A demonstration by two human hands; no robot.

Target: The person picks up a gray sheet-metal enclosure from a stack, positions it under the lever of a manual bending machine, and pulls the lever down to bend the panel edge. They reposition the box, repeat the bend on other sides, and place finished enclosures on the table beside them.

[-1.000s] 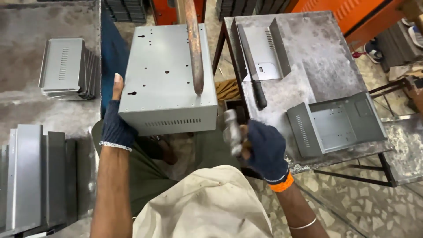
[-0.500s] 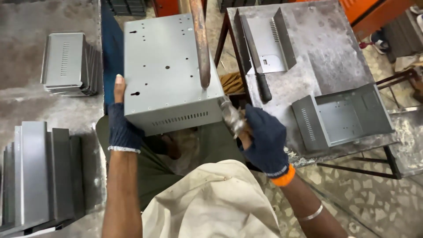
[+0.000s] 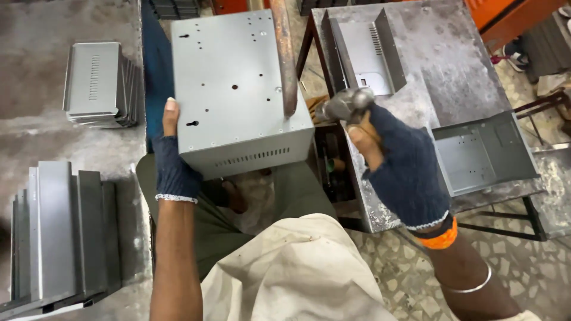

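A grey sheet-metal box (image 3: pixel 235 89) with drilled holes and a row of vent slots rests in front of me. My left hand (image 3: pixel 171 160), in a dark fingerless glove, grips its near-left corner with the thumb on top. A rusty steel bar (image 3: pixel 284 56) lies across the box's right side. My right hand (image 3: pixel 395 163), gloved too, is shut on a hammer (image 3: pixel 345 104), whose metal head is raised just right of the box's near-right corner, close to the bar's end.
A steel work table (image 3: pixel 440 77) on my right carries a U-shaped vented panel (image 3: pixel 363 50) and an open grey tray (image 3: pixel 482 151). Stacks of grey panels sit at the far left (image 3: pixel 98 86) and near left (image 3: pixel 59 238). An orange machine part (image 3: pixel 511 18) stands at the top right.
My right hand has lifted the hammer up and to the right, away from the box's front edge. The box and my left hand have stayed in place.
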